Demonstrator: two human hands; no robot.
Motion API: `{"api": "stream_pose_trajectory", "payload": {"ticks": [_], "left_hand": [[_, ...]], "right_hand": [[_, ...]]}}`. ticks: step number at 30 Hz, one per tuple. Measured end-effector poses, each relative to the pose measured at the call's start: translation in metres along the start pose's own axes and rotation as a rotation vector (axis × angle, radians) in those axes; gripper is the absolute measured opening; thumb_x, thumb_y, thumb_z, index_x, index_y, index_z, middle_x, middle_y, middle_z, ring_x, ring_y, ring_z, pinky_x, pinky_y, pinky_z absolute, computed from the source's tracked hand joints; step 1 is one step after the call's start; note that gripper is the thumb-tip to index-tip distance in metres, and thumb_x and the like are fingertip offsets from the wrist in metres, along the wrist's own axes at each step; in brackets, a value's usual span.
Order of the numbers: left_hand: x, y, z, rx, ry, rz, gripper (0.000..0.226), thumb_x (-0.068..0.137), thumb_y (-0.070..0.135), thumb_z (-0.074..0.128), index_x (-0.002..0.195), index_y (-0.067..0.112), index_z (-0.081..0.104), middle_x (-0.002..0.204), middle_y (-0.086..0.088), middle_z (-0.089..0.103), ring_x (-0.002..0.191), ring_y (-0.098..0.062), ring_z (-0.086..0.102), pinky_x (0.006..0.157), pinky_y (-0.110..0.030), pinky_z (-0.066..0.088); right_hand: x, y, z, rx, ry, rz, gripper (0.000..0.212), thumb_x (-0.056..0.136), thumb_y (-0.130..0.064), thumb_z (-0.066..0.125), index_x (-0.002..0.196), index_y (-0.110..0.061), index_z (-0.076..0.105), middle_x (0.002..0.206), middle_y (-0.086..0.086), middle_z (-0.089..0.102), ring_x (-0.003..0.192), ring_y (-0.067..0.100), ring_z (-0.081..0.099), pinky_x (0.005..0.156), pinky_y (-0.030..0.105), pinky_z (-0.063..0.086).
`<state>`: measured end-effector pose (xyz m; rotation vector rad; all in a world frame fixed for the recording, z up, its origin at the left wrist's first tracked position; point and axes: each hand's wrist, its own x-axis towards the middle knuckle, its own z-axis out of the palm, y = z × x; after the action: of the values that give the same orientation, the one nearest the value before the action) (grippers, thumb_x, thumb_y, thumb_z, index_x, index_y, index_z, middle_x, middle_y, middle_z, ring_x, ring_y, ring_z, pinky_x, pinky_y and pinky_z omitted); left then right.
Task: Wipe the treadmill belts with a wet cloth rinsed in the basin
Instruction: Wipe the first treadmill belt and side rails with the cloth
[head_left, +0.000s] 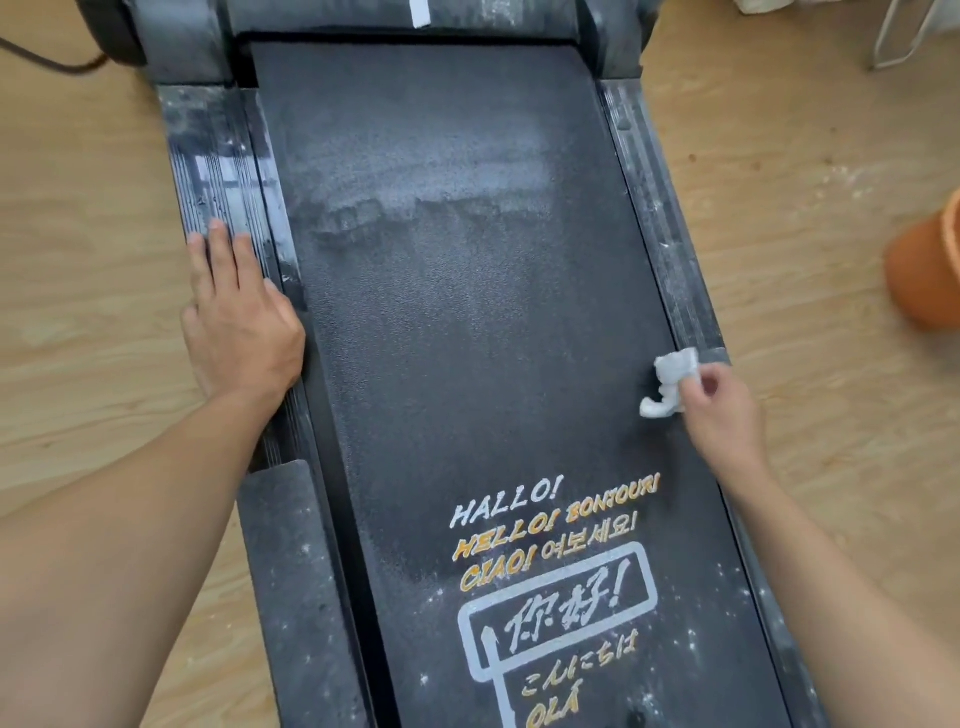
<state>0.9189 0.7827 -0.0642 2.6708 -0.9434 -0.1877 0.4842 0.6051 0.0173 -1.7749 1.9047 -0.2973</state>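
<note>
Now the dusty black treadmill belt (467, 291) runs lengthwise away from us; right hand (722, 410) pinches the crumpled white cloth (670, 382), left hand (239, 317) rests flat on the side rail (223, 171).

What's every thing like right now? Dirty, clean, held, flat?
Treadmill belt: dusty grey at the far end, darker in the middle.
Cloth: crumpled, at the belt's right edge.
Right hand: pinches the cloth.
Left hand: flat, fingers straight, rests on the left rail.
Left rail: dusty, streaked.
Right rail: dusty.
Orange basin: on the floor, blurred, inside hidden.
</note>
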Motion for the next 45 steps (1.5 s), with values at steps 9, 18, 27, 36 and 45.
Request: {"api": "stream_pose_trajectory", "payload": {"ticks": [9,18,27,36,45], "left_hand": [[0.000,-0.001,0.003,-0.032,0.020,0.006,0.056,0.106,0.027,0.032,0.161,0.015,0.029,0.174,-0.001,0.017,0.161,-0.024,0.012,0.104,-0.061,0.043],[0.000,0.000,0.002,-0.031,0.028,0.014,0.056,0.106,0.027,0.033,0.161,0.014,0.029,0.174,-0.002,0.019,0.161,-0.025,0.013,0.104,-0.062,0.044],[0.001,-0.003,0.009,-0.042,0.072,0.020,0.055,0.106,0.023,0.037,0.160,0.013,0.030,0.172,-0.005,0.022,0.160,-0.027,0.016,0.105,-0.064,0.043],[0.000,-0.003,0.008,-0.017,0.088,0.028,0.056,0.106,0.026,0.034,0.160,0.015,0.030,0.173,-0.002,0.020,0.161,-0.024,0.014,0.111,-0.059,0.039],[0.000,0.000,0.003,-0.019,0.051,0.012,0.056,0.107,0.024,0.036,0.161,0.010,0.031,0.174,-0.005,0.020,0.161,-0.027,0.015,0.102,-0.062,0.045]], "right_hand": [[0.013,-0.016,0.009,0.687,-0.227,0.268,0.025,0.103,0.000,0.049,0.108,-0.016,0.067,0.103,0.008,0.073,0.080,0.019,0.073,0.063,0.033,0.059],[0.011,0.021,0.017,-0.187,0.044,-0.325,0.054,0.091,-0.004,0.068,0.142,-0.017,0.054,0.127,0.007,0.058,0.115,0.027,0.055,0.105,0.046,0.048],[0.023,0.005,0.092,-0.507,-0.175,-0.557,0.093,0.101,-0.075,0.020,0.169,-0.013,-0.001,0.177,0.002,-0.009,0.162,0.016,-0.012,0.132,0.045,-0.002],[0.116,-0.057,0.089,-0.511,-0.253,-0.585,0.101,0.094,-0.086,0.026,0.169,-0.023,0.000,0.177,-0.005,-0.007,0.163,0.018,-0.011,0.131,0.053,-0.002],[-0.099,0.122,0.013,-0.573,-0.393,-0.513,0.091,0.102,-0.073,0.027,0.168,-0.022,-0.008,0.176,-0.004,-0.016,0.163,0.022,-0.014,0.128,0.064,0.009]]}}
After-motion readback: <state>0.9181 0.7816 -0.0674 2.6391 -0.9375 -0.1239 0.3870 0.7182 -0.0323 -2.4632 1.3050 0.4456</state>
